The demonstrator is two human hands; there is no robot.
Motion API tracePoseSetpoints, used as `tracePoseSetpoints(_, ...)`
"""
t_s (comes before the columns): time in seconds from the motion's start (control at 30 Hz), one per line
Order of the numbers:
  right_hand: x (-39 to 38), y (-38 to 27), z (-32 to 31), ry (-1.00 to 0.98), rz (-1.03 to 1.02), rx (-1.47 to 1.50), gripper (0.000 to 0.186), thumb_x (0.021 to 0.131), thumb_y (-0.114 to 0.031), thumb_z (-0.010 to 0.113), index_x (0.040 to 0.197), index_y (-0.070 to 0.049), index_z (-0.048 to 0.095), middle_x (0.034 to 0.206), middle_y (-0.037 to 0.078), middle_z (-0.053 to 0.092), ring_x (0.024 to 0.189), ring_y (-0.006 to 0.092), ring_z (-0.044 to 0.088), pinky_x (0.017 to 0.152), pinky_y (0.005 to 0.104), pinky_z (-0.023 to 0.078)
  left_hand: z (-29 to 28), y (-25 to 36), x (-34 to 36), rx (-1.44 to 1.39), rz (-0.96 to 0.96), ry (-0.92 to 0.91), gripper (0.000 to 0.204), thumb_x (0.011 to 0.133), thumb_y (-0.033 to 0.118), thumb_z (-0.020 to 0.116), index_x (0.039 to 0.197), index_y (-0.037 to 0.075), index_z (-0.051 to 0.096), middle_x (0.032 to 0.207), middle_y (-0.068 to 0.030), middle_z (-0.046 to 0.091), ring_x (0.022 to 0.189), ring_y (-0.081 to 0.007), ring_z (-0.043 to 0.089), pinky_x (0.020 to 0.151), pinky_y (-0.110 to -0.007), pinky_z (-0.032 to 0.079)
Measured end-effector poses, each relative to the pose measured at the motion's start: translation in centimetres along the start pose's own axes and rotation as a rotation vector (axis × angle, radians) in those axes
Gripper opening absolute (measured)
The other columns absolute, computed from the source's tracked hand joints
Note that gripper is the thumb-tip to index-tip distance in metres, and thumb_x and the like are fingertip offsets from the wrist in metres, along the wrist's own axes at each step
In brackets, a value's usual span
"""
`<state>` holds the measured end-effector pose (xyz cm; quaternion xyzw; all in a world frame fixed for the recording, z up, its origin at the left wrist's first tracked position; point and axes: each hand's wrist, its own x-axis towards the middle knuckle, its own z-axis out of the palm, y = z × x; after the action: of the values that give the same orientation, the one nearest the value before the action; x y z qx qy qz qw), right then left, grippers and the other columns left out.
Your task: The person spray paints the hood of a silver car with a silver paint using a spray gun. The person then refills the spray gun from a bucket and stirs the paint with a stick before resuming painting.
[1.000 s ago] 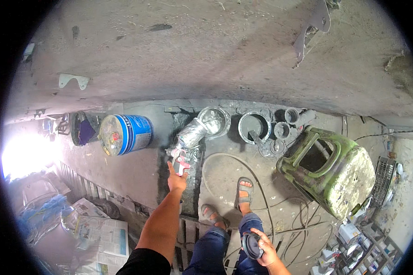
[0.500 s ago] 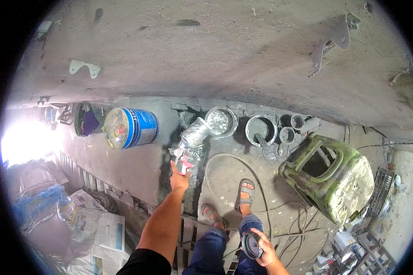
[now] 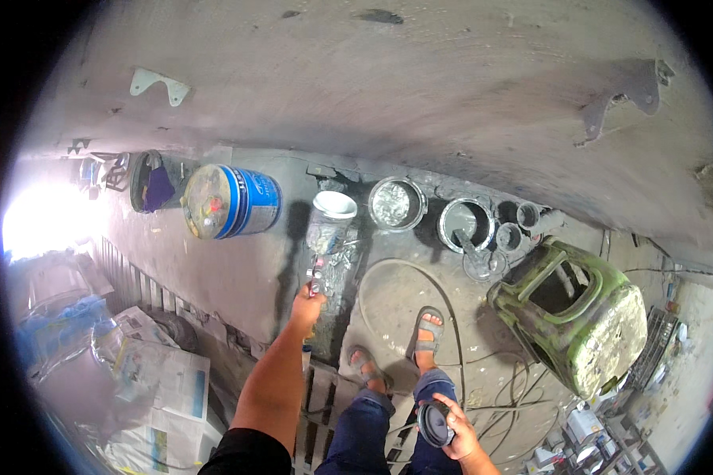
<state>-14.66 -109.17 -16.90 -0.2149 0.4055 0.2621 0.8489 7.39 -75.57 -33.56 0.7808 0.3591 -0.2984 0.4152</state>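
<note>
My left hand (image 3: pixel 306 307), arm stretched forward, is closed round the handle of a spray gun (image 3: pixel 317 273). The gun's silver-smeared cup (image 3: pixel 327 234) has no lid on, and its pale inside faces up. To the right of the cup stands an open bucket (image 3: pixel 375 207) with silvery residue inside, apart from the gun. Low in the view my right hand (image 3: pixel 461 437) grips a round black lid (image 3: pixel 433 424) by its edge, near my right knee. Another open bucket (image 3: pixel 444 227) holds grey paint, with a paint-coated stirring tool (image 3: pixel 469 242) leaning in it.
A blue-and-white drum (image 3: pixel 253 204) stands left of the gun. Small paint-stained cups (image 3: pixel 509 237) sit right of the buckets. A worn green plastic stool (image 3: pixel 622 332) stands at the right. A hose (image 3: pixel 440 281) loops by my feet. Newspaper sheets (image 3: pixel 166 380) lie at lower left.
The gun's cup was tipped toward the silvery bucket and now stands more upright, away from its rim. My view has shifted slightly. The lid stays in my right hand.
</note>
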Motion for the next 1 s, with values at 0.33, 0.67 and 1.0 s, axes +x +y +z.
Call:
tracePoseSetpoints(0.33, 2.3, 0.9, -0.7, 0.002, 0.068, -0.110, 0.072, 0.078, -0.038, 0.065, 0.132, -0.003, 0.034, 0.125, 0.023, 0.048, 0.107, 0.0329, 0.056, 0.088, 0.0474, 0.049, -4.7, -7.6, 3.7, -0.230, -0.208, 0.031, 0.027, 0.082, 0.035, 0.067, 0.082, 0.012, 0.052, 0.053, 0.0032, 0.041, 0.040, -0.0099, 0.038, 0.037, -0.030, 0.030)
tracePoseSetpoints(0.67, 5.0, 4.6, 3.8, -0.010, 0.152, -0.301, 0.071, 0.077, -0.040, 0.066, 0.130, -0.005, 0.036, 0.124, 0.023, 0.048, 0.107, 0.0331, 0.055, 0.086, 0.0481, 0.049, -8.2, -12.7, 0.8, -0.564, -0.258, -0.145, 0.029, 0.083, 0.037, 0.066, 0.076, 0.015, 0.049, 0.054, 0.0048, 0.039, 0.041, -0.0081, 0.037, 0.037, -0.026, 0.031)
tracePoseSetpoints(1.0, 8.0, 11.3, 15.0, -0.170, 0.277, -0.415, 0.068, 0.078, -0.047, 0.062, 0.130, -0.008, 0.040, 0.128, 0.018, 0.048, 0.118, 0.0363, 0.048, 0.094, 0.0539, 0.042, -13.7, -18.0, -12.1, -0.907, -0.132, 0.016, 0.044, 0.084, 0.028, 0.066, 0.107, 0.008, 0.035, 0.064, -0.0048, 0.052, 0.045, -0.0100, 0.046, 0.037, -0.025, 0.035)
